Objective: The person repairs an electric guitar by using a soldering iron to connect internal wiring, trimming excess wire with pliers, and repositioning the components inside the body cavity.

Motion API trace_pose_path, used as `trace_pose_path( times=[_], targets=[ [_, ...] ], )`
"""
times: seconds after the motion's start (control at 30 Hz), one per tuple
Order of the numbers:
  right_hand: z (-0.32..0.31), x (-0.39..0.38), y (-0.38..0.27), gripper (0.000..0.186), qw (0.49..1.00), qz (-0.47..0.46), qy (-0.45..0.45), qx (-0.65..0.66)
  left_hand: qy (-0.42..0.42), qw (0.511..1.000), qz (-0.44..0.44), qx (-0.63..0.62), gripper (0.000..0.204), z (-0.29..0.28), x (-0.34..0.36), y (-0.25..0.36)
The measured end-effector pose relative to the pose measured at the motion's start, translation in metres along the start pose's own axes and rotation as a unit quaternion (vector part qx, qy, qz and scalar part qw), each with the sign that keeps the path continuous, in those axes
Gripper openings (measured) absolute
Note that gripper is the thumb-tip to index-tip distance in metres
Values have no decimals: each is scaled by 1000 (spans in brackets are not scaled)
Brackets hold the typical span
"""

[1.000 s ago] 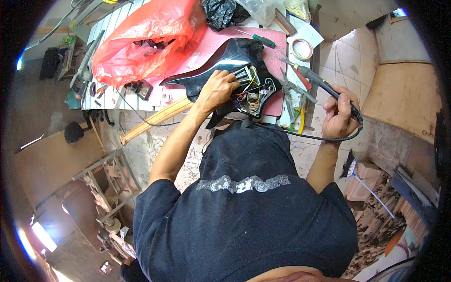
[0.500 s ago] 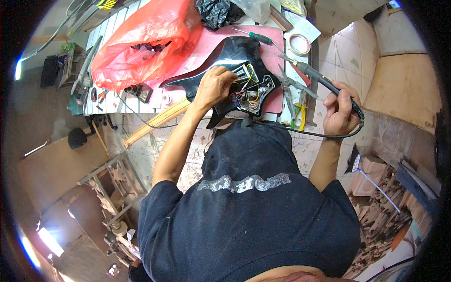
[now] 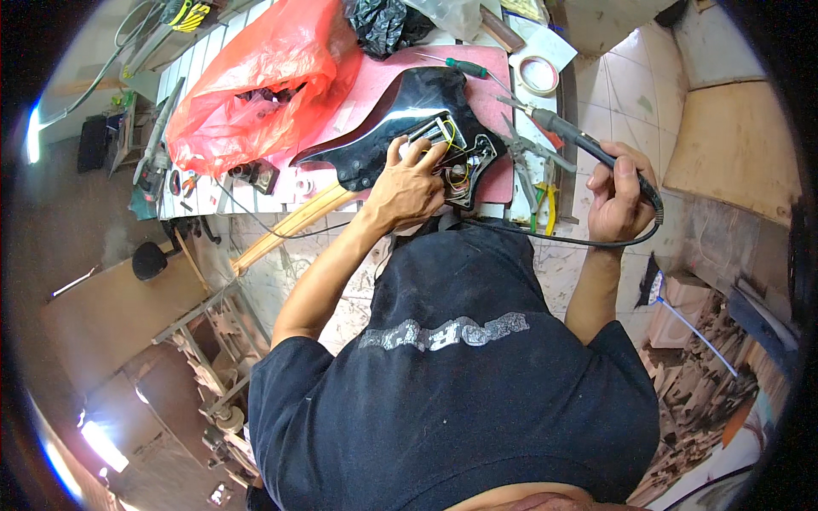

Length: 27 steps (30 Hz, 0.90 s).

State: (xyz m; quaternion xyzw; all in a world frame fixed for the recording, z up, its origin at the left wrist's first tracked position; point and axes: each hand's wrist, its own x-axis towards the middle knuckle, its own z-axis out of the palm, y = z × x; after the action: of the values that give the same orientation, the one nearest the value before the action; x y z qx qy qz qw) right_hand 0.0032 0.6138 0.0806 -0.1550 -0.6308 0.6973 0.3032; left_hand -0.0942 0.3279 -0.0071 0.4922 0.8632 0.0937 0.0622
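In the head view, we find the black guitar body (image 3: 400, 115) lying on the pink mat (image 3: 492, 106), close to the near edge of the worktop (image 3: 285, 204) and towards its near right corner. Our left hand (image 3: 409, 189) reaches across the body, its fingers bent over the open cavity with yellow wires (image 3: 461, 175); we cannot tell whether they pinch anything. Our right hand (image 3: 620, 200), beyond the right edge of the worktop, is closed around the soldering iron (image 3: 588, 143), whose metal tip points inward above the mat's right side. The iron's black cable (image 3: 588, 244) loops below that hand and runs left. Along the right edge we see grey pliers (image 3: 528, 157), a yellow-handled tool (image 3: 552, 204) near the corner, and a tape roll (image 3: 522, 75) farther back. A green-handled screwdriver (image 3: 467, 66) rests on the mat's far right part. A red plastic bag (image 3: 281, 51) fills much of the left half, beside a black plastic bag (image 3: 388, 25) towards the far edge.
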Motion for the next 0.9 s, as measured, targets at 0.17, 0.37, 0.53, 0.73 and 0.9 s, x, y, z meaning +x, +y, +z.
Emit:
trace_pose_path(
  times=[0.17,0.37,0.53,0.73,0.9],
  targets=[
    [1,-2,-1,29,1000,-2,4,19,6,999,-11,49,22,5,1,5],
    [-3,-4,3,28,999,-9,-10,35,31,987,-92,130,37,29,-3,39],
    [1,-6,-1,28,999,-1,4,40,-13,984,-140,108,41,35,-4,47],
    [-2,-9,0,30,1000,8,-27,2,-7,980,-197,16,42,33,-3,49],
    [0,-9,1,30,1000,-5,-28,2,-21,972,-231,-26,41,23,1,51]
  ],
)
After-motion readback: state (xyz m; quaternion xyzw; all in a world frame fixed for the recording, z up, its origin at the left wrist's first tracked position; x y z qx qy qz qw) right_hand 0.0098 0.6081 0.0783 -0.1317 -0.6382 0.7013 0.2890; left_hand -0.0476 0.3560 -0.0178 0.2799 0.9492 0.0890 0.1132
